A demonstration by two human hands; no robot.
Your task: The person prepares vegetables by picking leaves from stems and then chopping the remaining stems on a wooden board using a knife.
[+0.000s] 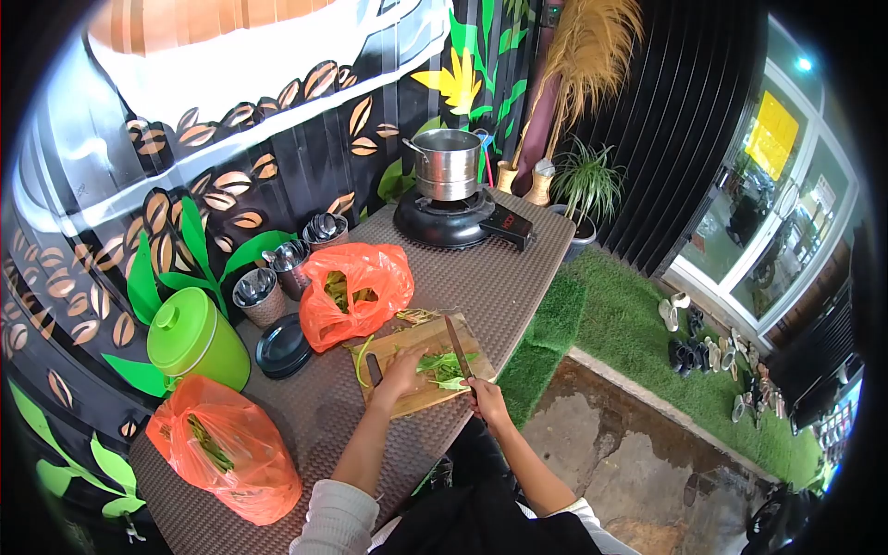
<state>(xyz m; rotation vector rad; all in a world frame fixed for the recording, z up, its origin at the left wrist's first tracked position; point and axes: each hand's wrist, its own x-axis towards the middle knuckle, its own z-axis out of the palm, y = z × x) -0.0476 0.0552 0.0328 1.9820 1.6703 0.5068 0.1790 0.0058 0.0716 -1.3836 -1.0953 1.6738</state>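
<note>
In the head view, my right hand [487,401] is closed round the handle of a knife [458,344]. The blade points away from me above the right part of a wooden cutting board [421,400]. Cut leafy greens [446,368] lie on the board beside the blade. My left hand [403,372] rests over the board with its fingers bent against the greens, partly hiding them. A dark slot or handle [374,369] shows just left of that hand. Loose stems [416,316] lie at the board's far edge.
Behind the board is an orange plastic bag [356,289] of greens; another bag [227,458] stands front left. A green lidded container [196,340], dark plates [283,346] and cutlery cups [259,294] line the wall. A pot [448,165] sits on a portable stove [442,225].
</note>
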